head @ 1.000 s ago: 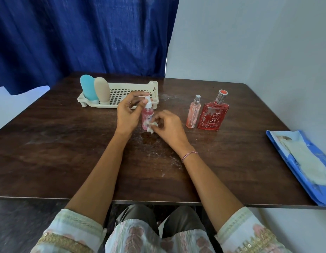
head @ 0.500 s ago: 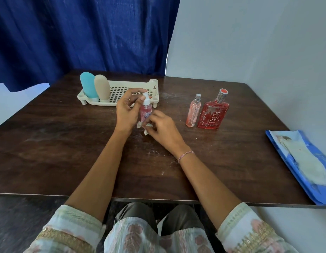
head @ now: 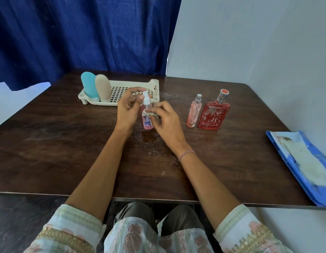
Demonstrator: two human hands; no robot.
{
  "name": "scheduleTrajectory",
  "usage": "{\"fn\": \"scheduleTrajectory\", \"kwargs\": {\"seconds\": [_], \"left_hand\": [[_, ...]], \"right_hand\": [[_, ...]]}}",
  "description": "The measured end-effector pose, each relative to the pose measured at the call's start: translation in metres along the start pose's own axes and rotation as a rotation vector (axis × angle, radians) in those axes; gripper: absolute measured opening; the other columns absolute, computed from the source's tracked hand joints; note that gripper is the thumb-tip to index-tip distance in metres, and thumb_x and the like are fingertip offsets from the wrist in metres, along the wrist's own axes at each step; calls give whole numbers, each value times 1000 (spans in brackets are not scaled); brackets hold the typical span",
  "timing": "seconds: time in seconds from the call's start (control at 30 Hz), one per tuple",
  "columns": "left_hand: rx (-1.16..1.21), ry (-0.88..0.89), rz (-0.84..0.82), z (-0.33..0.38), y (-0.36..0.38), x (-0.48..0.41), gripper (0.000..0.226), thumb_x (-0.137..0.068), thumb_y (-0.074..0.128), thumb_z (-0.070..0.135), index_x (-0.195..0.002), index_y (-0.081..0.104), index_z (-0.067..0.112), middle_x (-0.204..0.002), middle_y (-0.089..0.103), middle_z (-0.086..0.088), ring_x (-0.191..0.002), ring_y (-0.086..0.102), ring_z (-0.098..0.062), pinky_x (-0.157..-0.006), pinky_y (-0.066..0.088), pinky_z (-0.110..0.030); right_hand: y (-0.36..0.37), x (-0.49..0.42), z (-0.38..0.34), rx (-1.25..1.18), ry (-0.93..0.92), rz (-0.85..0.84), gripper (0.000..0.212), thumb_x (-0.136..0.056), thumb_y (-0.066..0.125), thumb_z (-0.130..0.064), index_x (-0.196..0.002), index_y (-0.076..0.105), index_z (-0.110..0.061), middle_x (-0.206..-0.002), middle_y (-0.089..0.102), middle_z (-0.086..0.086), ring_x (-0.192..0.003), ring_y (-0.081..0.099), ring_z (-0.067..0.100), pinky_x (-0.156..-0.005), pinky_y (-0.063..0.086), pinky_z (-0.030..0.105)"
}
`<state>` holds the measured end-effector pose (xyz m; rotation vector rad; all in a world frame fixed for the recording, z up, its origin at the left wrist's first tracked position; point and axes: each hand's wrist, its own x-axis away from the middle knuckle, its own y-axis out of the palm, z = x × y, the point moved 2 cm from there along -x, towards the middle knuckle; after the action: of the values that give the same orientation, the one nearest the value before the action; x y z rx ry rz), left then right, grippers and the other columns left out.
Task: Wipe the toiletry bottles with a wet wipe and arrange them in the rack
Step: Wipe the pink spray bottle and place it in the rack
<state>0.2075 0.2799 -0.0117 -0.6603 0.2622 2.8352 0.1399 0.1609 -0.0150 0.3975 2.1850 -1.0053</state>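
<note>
I see the left hand [head: 127,110] pinching the white plastic spray top of a small clear bottle [head: 148,124] of pink liquid, upright at the middle of the dark wood-grain table [head: 48,134], just before the cream perforated rack [head: 122,92]. The right hand [head: 167,121] pinches a crumpled white wipe [head: 149,113] against its body. A rounded blue tube [head: 89,86] and a beige tube [head: 103,88] stand at the rack's left end. Nearer the table's right edge stand a slim pink sprayer [head: 193,112] and a flat red flask [head: 214,115] lettered "RED ZX".

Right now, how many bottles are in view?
5: blue bottle and beige bottle in the rack; pink spray bottle held by the left hand; slim pink bottle and red perfume bottle on the table.
</note>
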Motion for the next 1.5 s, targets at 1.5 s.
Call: {"fn": "scheduleTrajectory", "kwargs": {"seconds": [1.5], "left_hand": [[232,-150,227,-18,-13,-7,19,-92,58,11,-107,55,22,-89,73,0,-83,69,-13,-76,57,-31]], "right_hand": [[7,3,26,189,206,-362,23,-83,64,2,-100,71,-10,-101,51,5,-87,50,10,-84,40,15]]}}
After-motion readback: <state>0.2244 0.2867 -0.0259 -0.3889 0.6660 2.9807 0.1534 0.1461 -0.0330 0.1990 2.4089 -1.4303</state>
